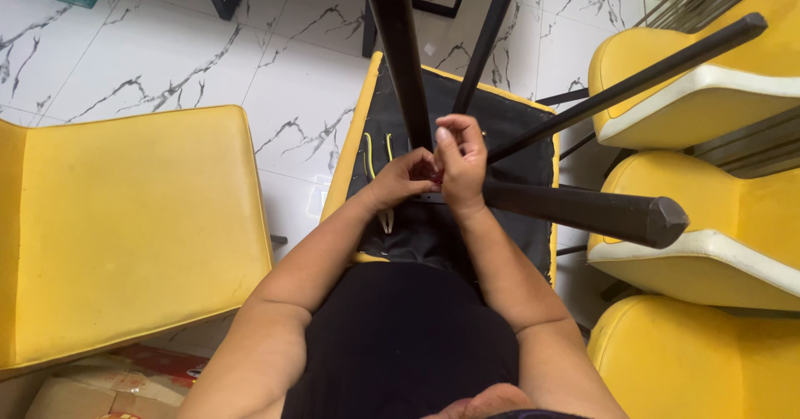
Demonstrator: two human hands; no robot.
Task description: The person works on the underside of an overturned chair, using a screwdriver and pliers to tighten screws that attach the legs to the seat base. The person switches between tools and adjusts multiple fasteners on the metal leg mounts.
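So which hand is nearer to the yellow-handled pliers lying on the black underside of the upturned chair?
Left. The left hand is just right of the yellow-handled pliers; the right hand lies beyond it, farther right, by the black chair legs.

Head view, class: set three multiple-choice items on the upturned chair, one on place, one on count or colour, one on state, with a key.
1. Where are both hands?
A. On the cardboard box
B. At the base of the chair's legs, on its black underside
C. On the floor

2. What colour is the chair's edge?
A. Yellow
B. Red
C. Green

3. How does the chair stand?
A. Upright
B. On its side
C. Upside down, legs up

Key:
1 B, the left hand and right hand meet where the legs join the underside.
2 A, yellow piping rims the chair.
3 C, the dark legs point up toward the camera.
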